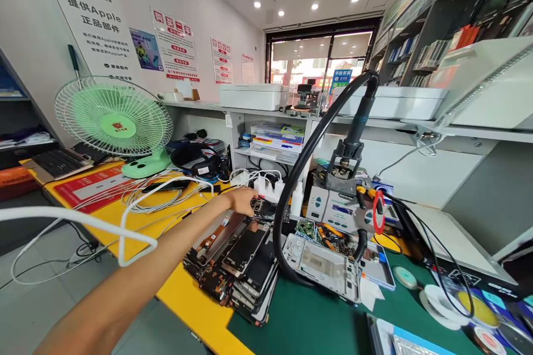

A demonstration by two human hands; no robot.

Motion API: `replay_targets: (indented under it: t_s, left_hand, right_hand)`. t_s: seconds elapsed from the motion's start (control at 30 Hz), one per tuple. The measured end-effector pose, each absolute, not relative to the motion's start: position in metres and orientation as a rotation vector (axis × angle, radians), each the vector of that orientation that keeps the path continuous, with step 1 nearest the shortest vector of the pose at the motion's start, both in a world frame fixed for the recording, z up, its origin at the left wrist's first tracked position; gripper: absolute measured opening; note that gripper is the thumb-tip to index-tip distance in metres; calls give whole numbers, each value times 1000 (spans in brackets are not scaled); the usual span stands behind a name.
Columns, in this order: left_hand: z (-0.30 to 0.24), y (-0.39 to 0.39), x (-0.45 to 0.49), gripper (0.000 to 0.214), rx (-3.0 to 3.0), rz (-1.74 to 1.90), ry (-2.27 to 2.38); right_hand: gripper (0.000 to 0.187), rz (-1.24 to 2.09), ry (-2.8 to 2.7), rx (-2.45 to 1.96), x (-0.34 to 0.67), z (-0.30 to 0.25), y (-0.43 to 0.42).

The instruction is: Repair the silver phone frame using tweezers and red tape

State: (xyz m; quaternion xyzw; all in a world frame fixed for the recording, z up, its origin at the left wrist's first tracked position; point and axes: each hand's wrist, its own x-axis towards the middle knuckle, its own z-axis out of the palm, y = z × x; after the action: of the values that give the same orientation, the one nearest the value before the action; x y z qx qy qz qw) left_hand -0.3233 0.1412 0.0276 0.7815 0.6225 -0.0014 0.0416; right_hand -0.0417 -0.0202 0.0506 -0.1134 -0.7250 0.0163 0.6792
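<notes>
My left hand (242, 200) reaches in from the lower left, over the far end of piled phone parts. Its fingers are bent downward and drawn together; what they grip, if anything, is hidden. Right beside the fingertips lies a dark phone part with an exposed circuit board (264, 208). Just behind the hand stand white plugs and chargers (272, 188) with tangled cables. Below my wrist are stacked phone screens and housings (245, 249), some black, some with copper-coloured flex. My right hand is out of view.
A thick black hose (306, 155) arches from the soldering station (333, 208) across the green mat (308, 316). A silver phone frame (322, 266) lies before trays of boards. White cable (125, 227) loops over my forearm; a green fan (116, 122) stands at left.
</notes>
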Motion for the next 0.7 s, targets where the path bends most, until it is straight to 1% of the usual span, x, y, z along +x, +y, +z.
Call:
replay_targets:
  t_s: [0.17,0.37,0.43,0.53,0.57,0.6,0.63,0.7]
  left_hand:
    - [43,123,-310,33,2532,195,1822]
    - [67,47,-278,35,2791,666,1635]
    - [63,43,-269,35,2865,788,1482]
    - [47,68,-266,38,2933,882,1149]
    - [40,79,-269,39,2943,888,1032]
    - [35,88,-274,41,2948,886,921]
    - [30,93,-282,42,2948,879,829]
    - [25,89,-300,52,2949,848,703]
  right_hand:
    - [32,56,-1625,-305,-31,45,-23]
    - [31,164,-1583,-389,-13,28,-29]
    - [31,205,-1526,-481,-7,9,-23]
    - [29,254,-1370,-693,-4,-34,-9]
    - [27,264,-1304,-764,-4,-49,-6]
    - [18,279,-1229,-834,-5,-63,-4]
    - [14,297,-1164,-891,-7,-75,-3]
    - [18,347,-1063,-973,-10,-91,-3]
